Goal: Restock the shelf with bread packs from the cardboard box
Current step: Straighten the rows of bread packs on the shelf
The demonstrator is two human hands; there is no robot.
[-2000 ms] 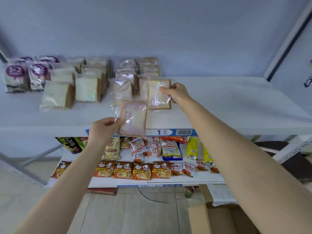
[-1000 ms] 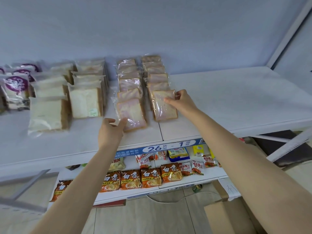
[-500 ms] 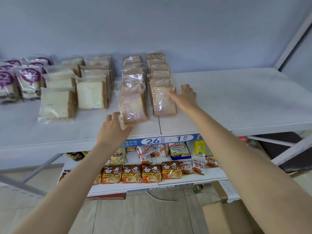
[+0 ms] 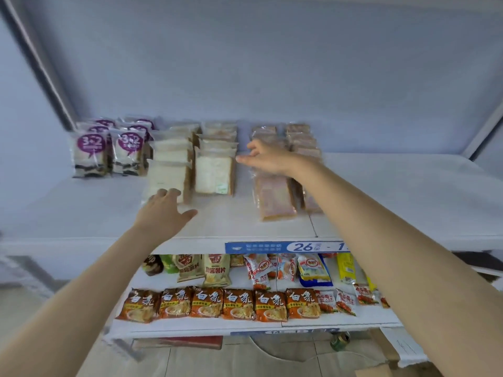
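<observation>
Two rows of pinkish bread packs (image 4: 275, 198) in clear wrap stand on the white upper shelf (image 4: 231, 224). To their left are two rows of white bread packs (image 4: 213, 174) and purple-labelled packs (image 4: 89, 155). My left hand (image 4: 163, 213) is open, its fingertips at the lower edge of the front white bread pack (image 4: 167, 180). My right hand (image 4: 265, 156) hovers open over the back of the pinkish rows, holding nothing. Only a corner of the cardboard box (image 4: 373, 371) shows at the bottom.
The lower shelf (image 4: 245, 326) holds several orange noodle packets (image 4: 239, 304) and snack bags (image 4: 216, 270). A blue price strip (image 4: 285, 246) runs along the upper shelf's front edge. Bare shelf surface lies right of the pinkish packs. A slanted shelf post (image 4: 40, 66) rises at left.
Both hands have let go of the pinkish packs, which now stand in their rows. My left hand has moved left to the white bread; my right hand has moved back and left. The view shifted left.
</observation>
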